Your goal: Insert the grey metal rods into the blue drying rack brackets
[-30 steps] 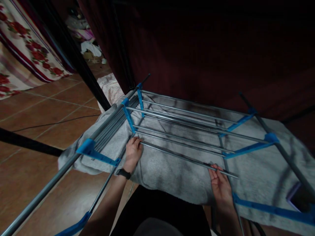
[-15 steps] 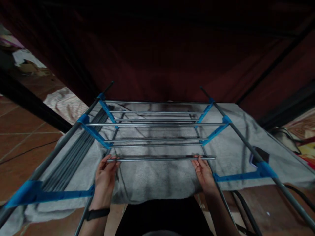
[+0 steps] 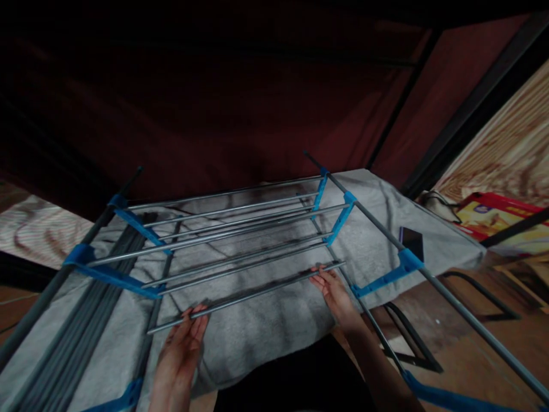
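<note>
A thin grey metal tube (image 3: pixel 257 292) spans between my two hands above a grey cloth. My left hand (image 3: pixel 183 337) is closed around it near its left end, fingers underneath. Near its right end, my right hand (image 3: pixel 328 286) pinches the same tube. Just beyond lies a rack frame of grey tubes with blue plastic brackets (image 3: pixel 115 277) on the left and matching blue brackets (image 3: pixel 341 222) on the right. Several crossbars (image 3: pixel 249 230) join the two sides. The held tube's ends stick out past my hands, apart from the brackets.
Several loose grey tubes (image 3: pixel 81 326) lie bundled on the grey cloth (image 3: pixel 274 337) at the left. A phone (image 3: pixel 412 243) rests on the cloth at the right. Farther right are a red and yellow box (image 3: pixel 506 220) and a black metal frame (image 3: pixel 414 340). A dark red panel (image 3: pixel 240 109) stands behind.
My view has turned to the right, so the rack appears shifted left and tilted. Both hands keep hold of the tube, and my left hand now shows more of its palm.
</note>
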`<state>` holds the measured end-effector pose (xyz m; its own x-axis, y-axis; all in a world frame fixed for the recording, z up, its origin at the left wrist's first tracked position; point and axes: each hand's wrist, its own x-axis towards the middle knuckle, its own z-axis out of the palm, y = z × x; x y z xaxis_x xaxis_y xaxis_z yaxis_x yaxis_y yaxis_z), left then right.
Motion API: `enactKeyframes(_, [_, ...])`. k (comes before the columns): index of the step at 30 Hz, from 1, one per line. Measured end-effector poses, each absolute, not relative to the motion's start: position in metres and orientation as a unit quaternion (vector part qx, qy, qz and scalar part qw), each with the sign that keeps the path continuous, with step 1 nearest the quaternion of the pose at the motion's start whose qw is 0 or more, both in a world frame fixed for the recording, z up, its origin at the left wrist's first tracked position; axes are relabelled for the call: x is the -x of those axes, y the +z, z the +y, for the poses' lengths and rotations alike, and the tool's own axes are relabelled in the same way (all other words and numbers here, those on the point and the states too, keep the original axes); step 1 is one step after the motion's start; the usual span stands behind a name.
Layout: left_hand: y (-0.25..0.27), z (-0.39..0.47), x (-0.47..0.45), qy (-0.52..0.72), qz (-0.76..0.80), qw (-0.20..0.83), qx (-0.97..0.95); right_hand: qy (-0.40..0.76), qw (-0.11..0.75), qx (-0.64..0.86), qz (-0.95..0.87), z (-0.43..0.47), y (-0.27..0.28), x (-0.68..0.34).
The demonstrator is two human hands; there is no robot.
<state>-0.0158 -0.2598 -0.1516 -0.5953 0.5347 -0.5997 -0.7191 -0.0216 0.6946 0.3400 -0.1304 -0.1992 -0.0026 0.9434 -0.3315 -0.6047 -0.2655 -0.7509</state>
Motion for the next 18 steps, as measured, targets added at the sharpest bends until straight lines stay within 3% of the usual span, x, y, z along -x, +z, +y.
enactKeyframes(18, [-0.164, -0.247, -0.044, 0.677, 0.514, 0.52, 0.083, 0.704, 0.548, 0.398, -0.216, -0.149, -0.183, -0.299])
